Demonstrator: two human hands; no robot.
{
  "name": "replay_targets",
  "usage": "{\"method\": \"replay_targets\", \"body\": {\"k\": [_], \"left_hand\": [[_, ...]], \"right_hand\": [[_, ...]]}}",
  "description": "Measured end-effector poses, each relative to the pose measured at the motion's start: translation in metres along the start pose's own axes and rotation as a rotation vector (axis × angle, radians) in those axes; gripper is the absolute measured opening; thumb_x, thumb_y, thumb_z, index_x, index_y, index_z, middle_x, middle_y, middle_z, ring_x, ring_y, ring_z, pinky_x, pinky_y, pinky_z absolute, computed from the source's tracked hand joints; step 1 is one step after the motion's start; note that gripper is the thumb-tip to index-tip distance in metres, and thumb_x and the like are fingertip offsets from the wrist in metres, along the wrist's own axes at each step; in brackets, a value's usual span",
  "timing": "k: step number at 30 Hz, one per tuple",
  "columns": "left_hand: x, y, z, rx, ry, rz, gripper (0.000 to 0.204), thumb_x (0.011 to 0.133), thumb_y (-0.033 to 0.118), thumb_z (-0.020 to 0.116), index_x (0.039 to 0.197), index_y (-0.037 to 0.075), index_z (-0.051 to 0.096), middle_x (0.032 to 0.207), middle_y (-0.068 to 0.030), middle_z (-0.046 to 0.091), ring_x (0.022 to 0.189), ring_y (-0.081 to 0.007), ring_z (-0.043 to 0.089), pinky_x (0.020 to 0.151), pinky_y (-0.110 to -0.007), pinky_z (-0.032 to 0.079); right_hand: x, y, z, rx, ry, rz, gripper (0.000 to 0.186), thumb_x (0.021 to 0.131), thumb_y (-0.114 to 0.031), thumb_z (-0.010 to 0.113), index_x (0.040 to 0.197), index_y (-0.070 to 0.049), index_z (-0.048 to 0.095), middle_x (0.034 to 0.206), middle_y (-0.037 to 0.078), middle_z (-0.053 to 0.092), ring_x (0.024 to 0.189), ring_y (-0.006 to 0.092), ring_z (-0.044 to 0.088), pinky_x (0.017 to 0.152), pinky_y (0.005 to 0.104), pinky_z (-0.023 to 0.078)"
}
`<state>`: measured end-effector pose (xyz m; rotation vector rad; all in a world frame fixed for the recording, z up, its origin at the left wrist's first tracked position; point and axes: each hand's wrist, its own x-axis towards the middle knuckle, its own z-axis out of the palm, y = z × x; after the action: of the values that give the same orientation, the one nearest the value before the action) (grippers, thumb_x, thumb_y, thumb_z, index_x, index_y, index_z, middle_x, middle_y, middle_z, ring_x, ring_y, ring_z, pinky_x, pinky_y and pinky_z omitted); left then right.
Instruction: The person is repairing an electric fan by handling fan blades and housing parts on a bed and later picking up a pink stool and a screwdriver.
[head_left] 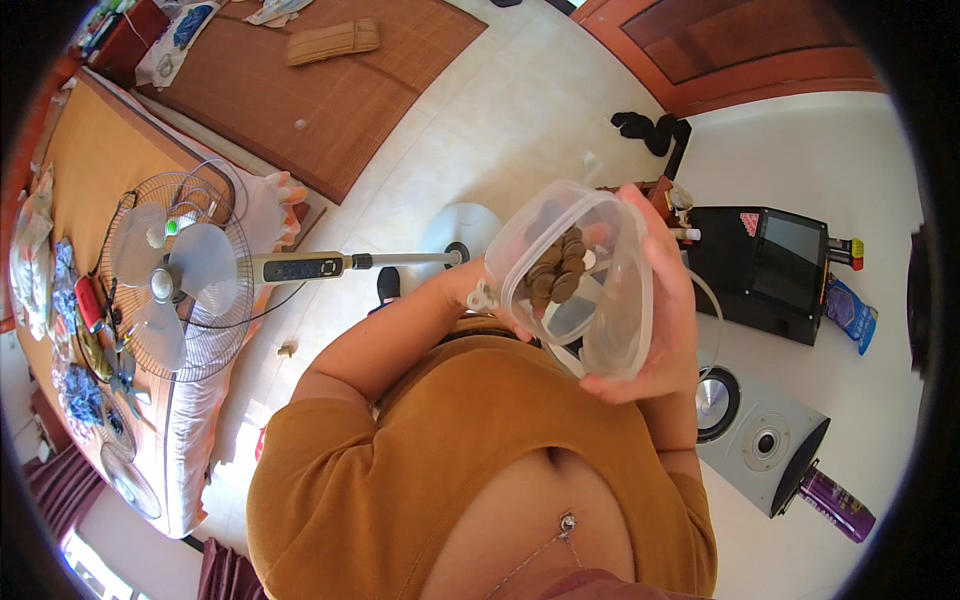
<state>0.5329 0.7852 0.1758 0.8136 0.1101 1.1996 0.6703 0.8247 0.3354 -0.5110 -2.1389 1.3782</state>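
Floor tiles (520, 110), pale and glossy, spread beneath everything, with a brown woven mat (330, 90) laid over them toward the far side. A bed (100, 170) with an orange cover runs along the left, cluttered at its edge. Beside it stands a pedestal fan (175, 275), its round wire cage and grey blades tilted over the bed edge, its white disc base (458, 232) on the tiles. To the right sit a black boxy screen device (770, 270) and a grey speaker (760, 440) with round cones.

Held up in front of the person's chest, a clear plastic container (585, 290), rounded and thin-walled, is tipped on its side. The right hand (665, 330) wraps around its far side and underside, fingers curled firmly on the plastic. The left hand (480, 290) is pressed against the near side, mostly hidden behind the tub, so I cannot tell how it grips. Inside lie small brown round coins (555, 270), heaped together, with a pale flat piece beneath them.
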Motion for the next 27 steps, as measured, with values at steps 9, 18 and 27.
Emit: {"method": "replay_targets", "body": {"k": [9,18,27], "left_hand": [[-0.005,-0.028,-0.013,-0.013,0.187,-0.147,0.101,0.065,0.032,0.076,0.138,0.012,0.009,0.141,-0.0075,0.017,0.129,-0.0232,0.02,0.105,-0.039,0.021],[-0.01,-0.054,0.003,0.098,0.505,-0.361,0.068,0.065,0.025,0.074,0.121,0.006,0.039,0.091,-0.0012,0.053,0.064,-0.0097,0.051,0.045,-0.019,0.036],[-0.003,-0.08,-0.033,0.108,0.323,-0.556,0.089,0.055,0.028,0.081,0.126,0.003,0.034,0.112,-0.0059,0.049,0.09,-0.0167,0.053,0.062,-0.026,0.046]], "right_hand": [[-0.005,0.048,0.004,-0.721,-0.018,0.192,0.093,0.052,-0.044,0.077,0.13,-0.016,0.037,0.131,0.024,0.026,0.119,0.0408,0.03,0.097,0.0436,0.029],[-0.046,0.081,-0.003,-0.53,0.078,0.402,0.09,0.053,-0.045,0.076,0.13,-0.019,0.036,0.133,0.023,0.023,0.12,0.0404,0.029,0.097,0.0437,0.03],[-0.076,0.099,-0.017,-0.325,0.331,0.568,0.088,0.05,-0.037,0.079,0.126,-0.017,0.039,0.128,0.024,0.026,0.117,0.0416,0.032,0.095,0.0413,0.032]]}}
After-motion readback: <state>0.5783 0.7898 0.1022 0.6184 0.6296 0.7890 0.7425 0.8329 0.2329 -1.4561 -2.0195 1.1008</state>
